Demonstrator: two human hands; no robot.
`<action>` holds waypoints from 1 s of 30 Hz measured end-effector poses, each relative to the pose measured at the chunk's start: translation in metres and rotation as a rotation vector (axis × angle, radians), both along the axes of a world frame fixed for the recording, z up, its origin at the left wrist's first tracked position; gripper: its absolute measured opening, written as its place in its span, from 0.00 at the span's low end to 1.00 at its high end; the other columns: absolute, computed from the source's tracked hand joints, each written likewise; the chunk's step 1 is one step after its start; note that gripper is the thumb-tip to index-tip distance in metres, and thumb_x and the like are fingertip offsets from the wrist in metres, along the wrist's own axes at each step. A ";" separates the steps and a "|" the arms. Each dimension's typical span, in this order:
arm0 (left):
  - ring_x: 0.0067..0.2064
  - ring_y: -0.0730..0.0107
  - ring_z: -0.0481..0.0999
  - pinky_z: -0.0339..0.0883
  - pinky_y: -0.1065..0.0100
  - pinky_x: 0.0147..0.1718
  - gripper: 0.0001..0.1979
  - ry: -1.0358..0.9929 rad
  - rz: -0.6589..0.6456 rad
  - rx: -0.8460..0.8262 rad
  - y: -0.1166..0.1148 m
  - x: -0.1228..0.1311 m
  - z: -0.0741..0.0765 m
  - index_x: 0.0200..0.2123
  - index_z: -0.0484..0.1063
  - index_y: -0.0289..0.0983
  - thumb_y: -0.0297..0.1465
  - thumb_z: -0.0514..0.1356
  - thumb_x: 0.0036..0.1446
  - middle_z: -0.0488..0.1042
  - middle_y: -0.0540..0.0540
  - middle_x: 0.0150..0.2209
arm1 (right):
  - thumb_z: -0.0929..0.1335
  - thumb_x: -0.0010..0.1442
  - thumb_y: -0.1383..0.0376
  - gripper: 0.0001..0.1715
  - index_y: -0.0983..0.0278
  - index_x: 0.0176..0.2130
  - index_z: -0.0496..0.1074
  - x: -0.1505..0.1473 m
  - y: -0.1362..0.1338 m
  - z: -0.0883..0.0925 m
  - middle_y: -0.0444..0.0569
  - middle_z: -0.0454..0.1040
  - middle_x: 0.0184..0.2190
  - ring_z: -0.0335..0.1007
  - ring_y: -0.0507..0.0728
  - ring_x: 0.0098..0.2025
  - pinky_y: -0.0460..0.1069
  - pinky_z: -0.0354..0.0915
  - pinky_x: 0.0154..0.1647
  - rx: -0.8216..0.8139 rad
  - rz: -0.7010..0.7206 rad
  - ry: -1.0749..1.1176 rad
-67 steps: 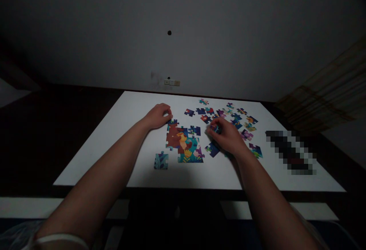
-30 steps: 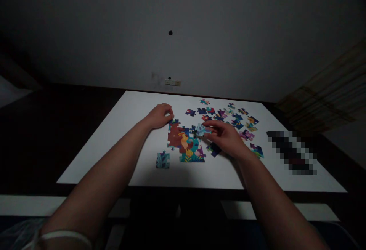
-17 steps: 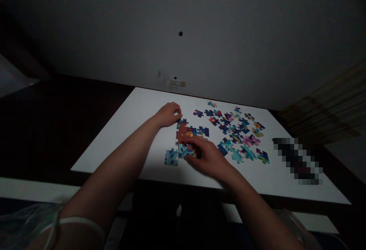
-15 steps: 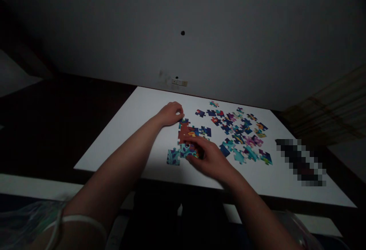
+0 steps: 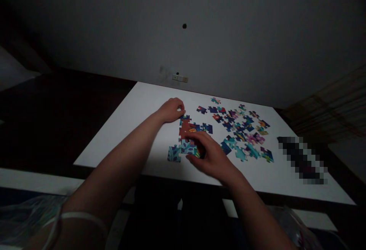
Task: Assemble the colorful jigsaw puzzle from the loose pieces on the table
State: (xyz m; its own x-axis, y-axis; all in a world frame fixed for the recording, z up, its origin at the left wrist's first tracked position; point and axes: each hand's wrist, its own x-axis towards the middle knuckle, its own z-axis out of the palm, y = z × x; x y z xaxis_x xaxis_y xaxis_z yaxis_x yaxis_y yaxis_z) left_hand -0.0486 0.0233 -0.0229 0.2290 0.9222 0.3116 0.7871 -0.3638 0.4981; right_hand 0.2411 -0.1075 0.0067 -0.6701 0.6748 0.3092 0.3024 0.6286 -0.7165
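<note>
Jigsaw pieces [image 5: 237, 128] crowd the far right half of the white worktop [image 5: 137, 128], while your part-built puzzle section [image 5: 185, 130] sits near its middle. Your left hand [image 5: 172, 109] is loosely curled, its fingertips just at the section's top edge. Your right hand [image 5: 210, 154] lies curled over the section's lower part; whether it grips a piece cannot be seen from this view. One loose piece [image 5: 174, 153] lies just beside the section.

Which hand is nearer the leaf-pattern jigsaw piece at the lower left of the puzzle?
Right hand: its fingers sit just right of the leaf-pattern jigsaw piece. Left hand: farther off, well beyond the piece, on the side away from the wearer.
</note>
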 end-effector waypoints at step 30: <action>0.63 0.45 0.81 0.71 0.42 0.70 0.05 0.028 -0.033 -0.011 -0.002 -0.003 0.005 0.41 0.82 0.41 0.35 0.67 0.68 0.85 0.36 0.55 | 0.70 0.73 0.67 0.24 0.63 0.65 0.77 -0.023 -0.097 -0.030 0.62 0.84 0.62 0.80 0.74 0.63 0.69 0.80 0.59 0.416 -0.273 -0.185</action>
State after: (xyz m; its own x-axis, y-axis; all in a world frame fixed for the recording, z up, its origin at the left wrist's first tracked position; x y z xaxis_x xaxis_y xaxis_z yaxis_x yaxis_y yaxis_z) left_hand -0.0518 0.0215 -0.0182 0.2677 0.9173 0.2947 0.7883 -0.3843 0.4804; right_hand 0.2182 -0.2045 -0.0236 -0.5558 0.6777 0.4814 0.5924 0.7292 -0.3425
